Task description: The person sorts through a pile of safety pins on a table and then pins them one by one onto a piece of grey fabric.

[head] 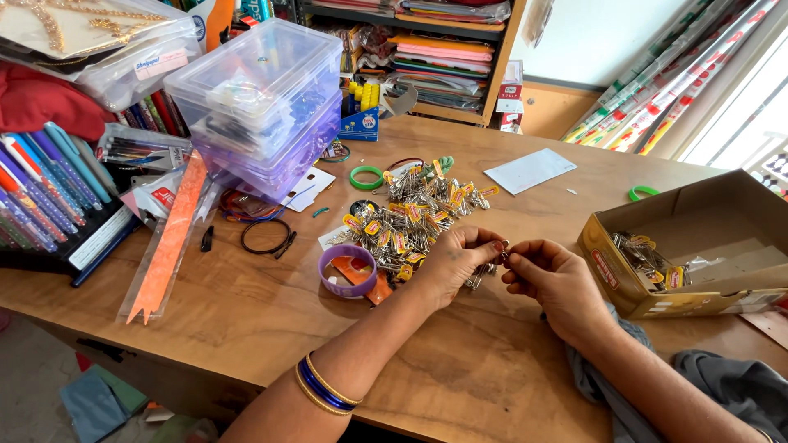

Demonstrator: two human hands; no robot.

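We see both hands meeting near the middle of the wooden worktop (246,320): the left hand (455,262) and the right hand (554,283) have their fingers (492,243) pinched together on a small bunch of safety pins (502,253), though the thing is so small here that we can only say it looks like one metal bunch shared between the two grips. Just at 10 o'clock from the hands lies the big pile of safety pin bunches (414,215) with yellow and red tags, touching the left hand's knuckles. A purple wristband (348,271) sits at 9 o'clock from the left hand, just beside the pile. At 3 o'clock, well apart from the right hand, an open cardboard box (611,275) holds more pin bunches, its near corner close to the worktop's right side. At 11 o'clock stacked clear plastic boxes (263,107) crowd the far left. A white card (529,171) lies at 1 o'clock. The broadest bare wood runs from the hands toward 6 o'clock, down to the near edge, crossed only by the forearms and a grey cloth (730,385).
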